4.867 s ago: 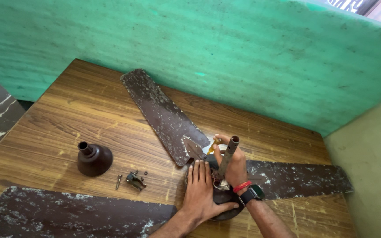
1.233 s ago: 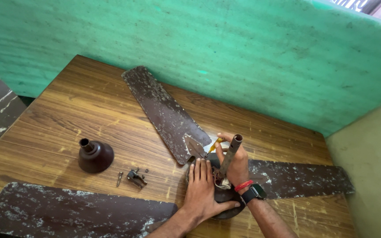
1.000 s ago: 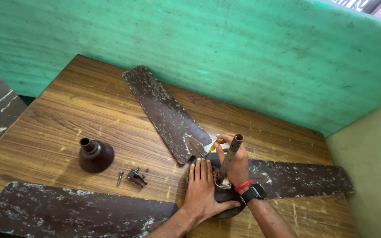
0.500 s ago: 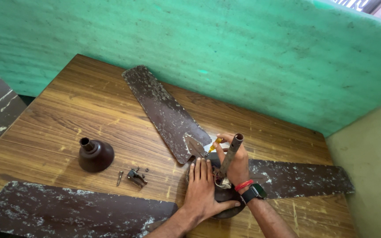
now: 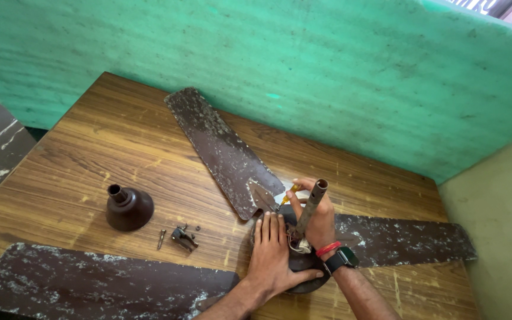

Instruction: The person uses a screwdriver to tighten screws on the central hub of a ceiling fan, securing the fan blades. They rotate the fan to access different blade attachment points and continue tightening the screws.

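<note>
Low in the frame's centre, the left hand presses flat and open on the fan hub, just left of the downrod leaning up-right, while the right hand grips a yellow-handled screwdriver at the rod's base.

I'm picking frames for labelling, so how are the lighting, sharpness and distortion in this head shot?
Head view: soft, even daylight, no harsh glare; faint shadows under the left hand and brown cone cover. Table and fan blades sharp. Small screws too small to resolve. Wide-angle lens bends the table edges outward.
</note>
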